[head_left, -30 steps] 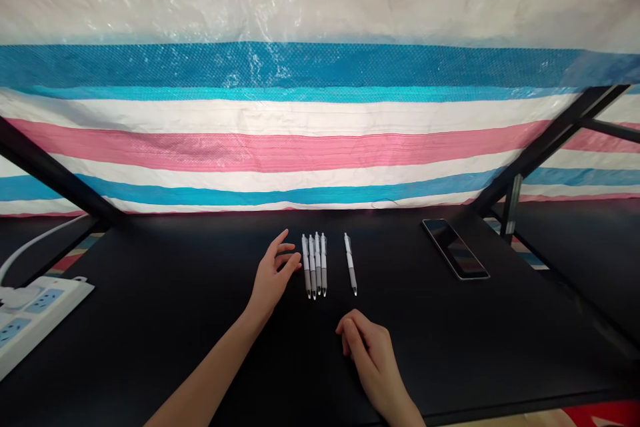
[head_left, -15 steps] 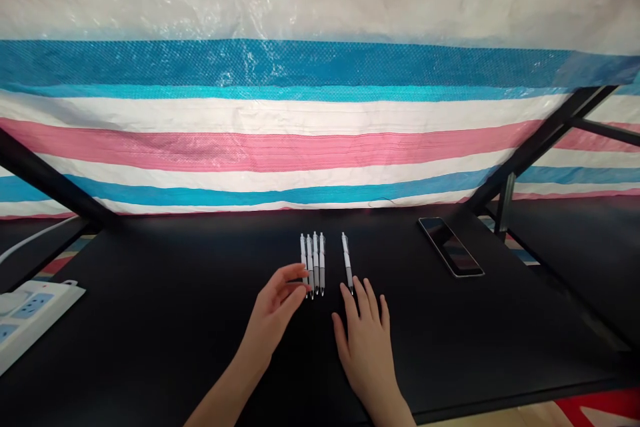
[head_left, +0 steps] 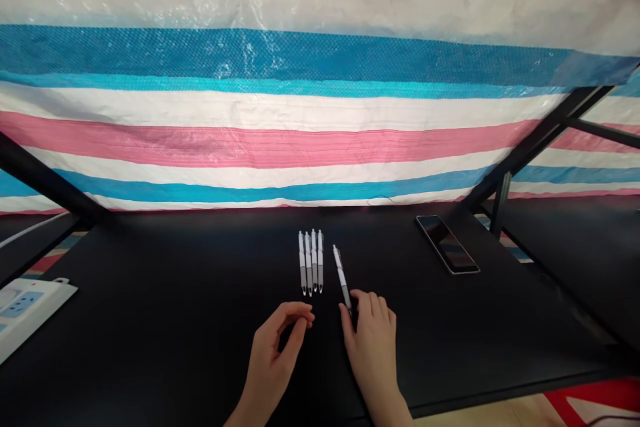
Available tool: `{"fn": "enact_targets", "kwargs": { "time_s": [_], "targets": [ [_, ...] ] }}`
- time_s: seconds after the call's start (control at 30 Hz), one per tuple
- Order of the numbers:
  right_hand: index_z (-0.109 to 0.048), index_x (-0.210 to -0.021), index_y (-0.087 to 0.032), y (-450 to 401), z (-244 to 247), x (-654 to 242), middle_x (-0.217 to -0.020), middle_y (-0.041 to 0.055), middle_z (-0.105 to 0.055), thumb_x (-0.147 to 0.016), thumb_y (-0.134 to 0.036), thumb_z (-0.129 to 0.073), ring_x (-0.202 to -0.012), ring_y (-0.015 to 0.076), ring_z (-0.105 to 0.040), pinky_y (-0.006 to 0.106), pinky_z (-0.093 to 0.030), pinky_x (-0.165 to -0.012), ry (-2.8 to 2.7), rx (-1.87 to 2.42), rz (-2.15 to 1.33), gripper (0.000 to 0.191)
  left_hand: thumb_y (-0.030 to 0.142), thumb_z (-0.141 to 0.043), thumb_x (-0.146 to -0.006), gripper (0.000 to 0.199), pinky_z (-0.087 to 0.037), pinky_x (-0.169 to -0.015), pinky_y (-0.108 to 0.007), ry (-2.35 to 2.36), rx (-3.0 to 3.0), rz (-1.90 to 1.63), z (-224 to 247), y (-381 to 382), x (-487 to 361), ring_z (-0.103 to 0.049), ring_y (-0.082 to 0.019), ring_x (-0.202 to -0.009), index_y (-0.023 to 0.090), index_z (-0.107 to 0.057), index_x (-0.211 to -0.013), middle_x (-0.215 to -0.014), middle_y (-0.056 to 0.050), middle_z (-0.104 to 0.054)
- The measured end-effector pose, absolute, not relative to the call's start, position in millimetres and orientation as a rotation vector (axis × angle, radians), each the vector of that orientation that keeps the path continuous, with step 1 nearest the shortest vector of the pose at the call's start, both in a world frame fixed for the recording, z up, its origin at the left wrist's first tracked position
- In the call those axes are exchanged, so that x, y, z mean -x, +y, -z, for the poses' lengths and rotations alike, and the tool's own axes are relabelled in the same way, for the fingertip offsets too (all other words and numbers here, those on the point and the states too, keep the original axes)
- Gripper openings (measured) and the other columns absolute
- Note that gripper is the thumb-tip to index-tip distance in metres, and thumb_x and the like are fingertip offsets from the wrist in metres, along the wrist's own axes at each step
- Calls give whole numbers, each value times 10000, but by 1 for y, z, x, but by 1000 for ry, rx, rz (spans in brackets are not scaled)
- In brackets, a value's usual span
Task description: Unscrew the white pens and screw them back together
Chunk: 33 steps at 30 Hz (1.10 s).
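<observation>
My right hand (head_left: 371, 333) is closed on a white pen (head_left: 341, 275), with thumb and index finger on either side of its grey grip end. That pen lies tilted, its clicker end pointing away and to the left; its tip is partly hidden by my fingers. My left hand (head_left: 280, 347) hovers low over the black table, fingers curled and thumb tip against the fingertips, with nothing visible in them. Just beyond it, several matching white pens (head_left: 311, 261) with grey grips lie side by side in a row, tips toward me.
A smartphone (head_left: 447, 245) lies at the back right of the black tabletop (head_left: 175, 307). At the left edge sits a white power strip (head_left: 37, 310) with a cable behind. Striped plastic sheeting (head_left: 280, 147) hangs behind, between black metal bars (head_left: 530, 137).
My right hand has closed from spread fingers onto the single pen, which has slid toward me and tilted. My left hand has drawn back from the row of pens, its fingers curling closer together.
</observation>
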State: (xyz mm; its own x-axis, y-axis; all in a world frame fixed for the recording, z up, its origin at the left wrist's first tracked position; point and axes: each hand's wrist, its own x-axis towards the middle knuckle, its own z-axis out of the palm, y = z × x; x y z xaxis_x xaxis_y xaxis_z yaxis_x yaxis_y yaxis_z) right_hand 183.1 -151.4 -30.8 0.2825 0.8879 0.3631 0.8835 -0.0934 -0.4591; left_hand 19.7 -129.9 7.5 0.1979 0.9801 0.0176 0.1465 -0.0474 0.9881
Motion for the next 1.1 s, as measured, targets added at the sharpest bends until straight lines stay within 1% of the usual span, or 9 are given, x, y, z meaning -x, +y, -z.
{"fn": "enact_targets", "kwargs": {
  "time_s": [0.1,0.17,0.37,0.47,0.57,0.67,0.83,0.97,1.1],
  "targets": [
    [-502,-768,-196,-152,31,-184,-734,41,-535,-900,-362,-439,-714,202,-508,335,-354,-667,-1556,1950,-93,221,255,-527,-855,145,-518,-750,-295,1141,-1449,-1005,-6,-130,-19,-636,-194,-816,237,-650,-931,-842,-21,-666],
    [-477,-705,-197,-153,30,-185,-679,26,-507,-891,-376,-446,-659,186,-490,314,-343,-626,-1487,1946,-148,260,259,-526,-855,142,-518,-748,-290,1147,-1441,-1015,-5,-130,-17,-636,-189,-810,234,-646,-927,-837,-17,-666],
    [-529,-779,-199,-156,18,-186,-725,19,-544,-887,-405,-453,-667,158,-509,257,-380,-606,-1181,1742,-473,244,280,-537,-848,172,-519,-757,-295,1170,-1355,-1052,-4,-127,-15,-637,-185,-800,235,-614,-995,-868,-21,-657],
    [-552,-817,-199,-158,15,-188,-728,9,-550,-885,-414,-457,-663,143,-510,236,-384,-603,-1112,1609,-629,245,291,-558,-829,332,-524,-773,-330,1146,-1323,-1056,-3,-125,-16,-638,-180,-784,254,-530,-1158,-988,-41,-638],
    [-556,-793,-195,-159,14,-189,-649,-15,-500,-878,-438,-461,-574,118,-457,220,-344,-526,-1062,1578,-753,275,279,-594,-799,454,-525,-777,-341,1138,-1354,-1022,0,-124,-16,-631,-162,-756,273,-466,-1235,-1074,-54,-603],
    [-547,-744,-188,-158,13,-190,-591,-28,-453,-870,-458,-471,-533,107,-415,217,-321,-498,-984,1545,-826,308,262,-594,-799,412,-522,-731,-308,1155,-1452,-951,4,-126,-13,-615,-147,-729,280,-494,-1198,-1049,-43,-590],
    [-565,-805,-177,-156,15,-193,-594,-16,-479,-883,-437,-470,-565,118,-440,231,-365,-563,-787,1359,-933,288,253,-588,-804,390,-496,-617,-270,1171,-1573,-900,5,-129,-10,-586,-156,-666,269,-504,-1184,-800,-3,-595],
    [-570,-821,-174,-155,16,-194,-598,-6,-522,-876,-428,-489,-570,122,-470,235,-387,-573,-738,1227,-1064,272,264,-583,-806,317,-488,-626,-268,1149,-1572,-917,4,-128,-12,-586,-157,-675,268,-566,-1122,-882,-19,-622],
    [-513,-671,-181,-155,11,-191,-530,-18,-517,-863,-434,-512,-499,98,-440,211,-357,-511,-829,1259,-1103,317,304,-580,-814,196,-470,-589,-239,1172,-1547,-925,2,-128,-11,-582,-157,-659,248,-632,-994,-775,-7,-622]
  ]
}}
